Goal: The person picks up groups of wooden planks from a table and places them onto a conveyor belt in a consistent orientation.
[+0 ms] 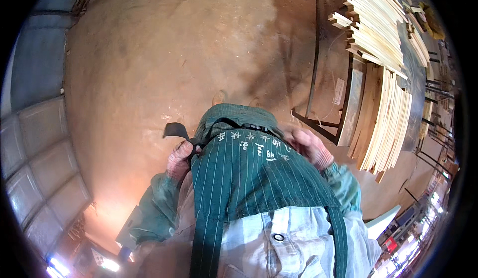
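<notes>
I wear a dark green pinstriped apron [249, 178] with white writing across its upper part. A black strap [226, 122] with a buckle [255, 127] runs around it at the waist. My left hand [180, 159] is closed on the strap at the apron's left edge, and a loose black end [175, 129] sticks out beyond the fingers. On the other side, my right hand [311, 147] is curled by the apron's right edge. Its fingertips are partly hidden, so what they hold does not show. A ribbed pinkish cuff [326, 159] circles that wrist.
Stacks of pale wooden strips [376, 21] and more strips [386, 123] lie on a dark metal-framed rack [312, 54] to the right. Brown floor [164, 44] stretches ahead. A panelled grey door or wall [45, 153] stands on the left. My shoe tip [219, 97] shows beyond the apron.
</notes>
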Action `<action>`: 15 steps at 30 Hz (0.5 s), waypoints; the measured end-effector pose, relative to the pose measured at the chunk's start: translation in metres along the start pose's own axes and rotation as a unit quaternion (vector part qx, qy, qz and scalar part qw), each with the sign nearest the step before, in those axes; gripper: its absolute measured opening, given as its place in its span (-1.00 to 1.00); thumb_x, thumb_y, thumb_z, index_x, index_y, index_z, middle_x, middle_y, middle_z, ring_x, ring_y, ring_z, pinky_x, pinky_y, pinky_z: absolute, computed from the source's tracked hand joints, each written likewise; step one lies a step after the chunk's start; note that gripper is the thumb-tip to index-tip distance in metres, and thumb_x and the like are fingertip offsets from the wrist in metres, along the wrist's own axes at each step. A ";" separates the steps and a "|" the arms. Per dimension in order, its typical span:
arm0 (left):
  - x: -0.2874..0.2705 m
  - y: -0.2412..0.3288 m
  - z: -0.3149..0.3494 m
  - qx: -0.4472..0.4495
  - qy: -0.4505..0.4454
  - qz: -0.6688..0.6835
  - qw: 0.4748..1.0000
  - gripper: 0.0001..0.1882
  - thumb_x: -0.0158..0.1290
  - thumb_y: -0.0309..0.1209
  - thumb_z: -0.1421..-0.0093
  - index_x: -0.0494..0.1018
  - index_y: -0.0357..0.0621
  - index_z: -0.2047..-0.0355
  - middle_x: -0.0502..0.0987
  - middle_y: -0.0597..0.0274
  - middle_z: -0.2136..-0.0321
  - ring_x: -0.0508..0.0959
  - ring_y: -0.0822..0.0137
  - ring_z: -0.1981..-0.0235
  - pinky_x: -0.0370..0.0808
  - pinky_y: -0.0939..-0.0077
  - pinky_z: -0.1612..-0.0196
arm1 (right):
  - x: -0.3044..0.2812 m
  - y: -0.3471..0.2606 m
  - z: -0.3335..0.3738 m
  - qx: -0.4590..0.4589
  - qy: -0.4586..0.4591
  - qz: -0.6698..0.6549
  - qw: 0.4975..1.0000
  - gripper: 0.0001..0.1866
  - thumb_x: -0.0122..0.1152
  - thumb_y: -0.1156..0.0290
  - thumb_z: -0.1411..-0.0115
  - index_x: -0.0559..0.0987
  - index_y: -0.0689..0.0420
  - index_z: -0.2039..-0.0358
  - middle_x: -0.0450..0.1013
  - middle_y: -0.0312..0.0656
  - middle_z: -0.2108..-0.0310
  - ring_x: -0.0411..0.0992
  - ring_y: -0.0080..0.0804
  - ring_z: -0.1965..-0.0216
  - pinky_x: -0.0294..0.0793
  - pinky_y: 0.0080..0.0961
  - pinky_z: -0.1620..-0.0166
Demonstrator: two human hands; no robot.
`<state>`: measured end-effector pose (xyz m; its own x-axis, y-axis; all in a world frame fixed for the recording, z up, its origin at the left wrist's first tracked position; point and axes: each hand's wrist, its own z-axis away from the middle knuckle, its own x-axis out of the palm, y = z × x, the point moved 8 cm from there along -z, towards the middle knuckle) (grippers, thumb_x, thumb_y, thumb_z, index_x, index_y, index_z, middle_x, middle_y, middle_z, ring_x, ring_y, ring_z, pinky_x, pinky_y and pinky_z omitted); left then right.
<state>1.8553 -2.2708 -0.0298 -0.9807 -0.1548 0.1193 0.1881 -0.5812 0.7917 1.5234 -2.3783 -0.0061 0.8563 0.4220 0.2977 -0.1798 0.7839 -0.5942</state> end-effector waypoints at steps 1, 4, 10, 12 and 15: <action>0.013 0.006 0.007 -0.051 0.010 0.127 0.991 -0.78 0.02 -0.28 -0.20 0.46 -0.19 0.33 0.49 0.31 0.38 0.47 0.37 0.34 0.41 0.47 0.22 | 0.012 -0.014 -0.013 0.008 -0.016 0.006 1.000 -0.27 0.32 0.26 0.00 0.29 0.33 -0.14 0.46 -0.23 0.23 0.42 -0.60 0.39 0.42 -0.71 0.37; 0.032 0.003 0.008 -0.086 -0.026 0.315 0.945 -0.70 0.02 -0.23 -0.22 0.46 -0.21 0.20 0.51 0.25 0.26 0.48 0.36 0.24 0.42 0.45 0.12 | 0.045 -0.032 -0.047 -0.003 -0.082 0.008 0.997 -0.41 0.30 0.33 -0.03 0.39 0.34 -0.04 0.44 -0.26 0.27 0.38 -0.60 0.34 0.39 -0.68 0.30; 0.039 0.002 -0.010 -0.006 -0.043 0.289 0.956 -0.59 0.03 -0.29 -0.23 0.37 -0.28 -0.02 0.50 0.15 0.12 0.49 0.32 0.10 0.40 0.39 -0.01 | 0.064 -0.043 -0.062 -0.023 -0.071 -0.141 0.987 -0.57 0.15 0.32 -0.13 0.47 0.31 0.03 0.31 -0.44 0.67 0.21 -0.75 0.72 0.19 -0.81 0.66; 0.053 0.024 -0.007 0.000 -0.039 0.330 0.943 -0.58 0.07 -0.34 -0.21 0.35 -0.29 -0.03 0.50 0.14 0.14 0.49 0.32 0.13 0.41 0.42 0.02 | 0.065 -0.041 -0.066 -0.032 -0.096 -0.138 0.985 -0.56 0.08 0.25 -0.17 0.46 0.30 0.03 0.29 -0.42 0.69 0.15 -0.73 0.76 0.13 -0.78 0.71; 0.059 0.038 -0.006 0.021 -0.077 0.292 0.953 -0.65 0.04 -0.35 -0.22 0.39 -0.25 0.03 0.50 0.16 0.18 0.49 0.34 0.17 0.41 0.46 0.07 | 0.069 -0.039 -0.066 -0.023 -0.097 -0.160 0.982 -0.49 0.08 0.18 -0.16 0.42 0.31 -0.01 0.24 -0.40 0.71 0.11 -0.72 0.77 0.07 -0.75 0.72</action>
<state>1.8047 -2.3072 0.0037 -0.7057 -0.3210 0.6316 0.7056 -0.3993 0.5854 1.6216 -2.4097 -0.0118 0.7557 0.2392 0.6097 0.1100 0.8713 -0.4782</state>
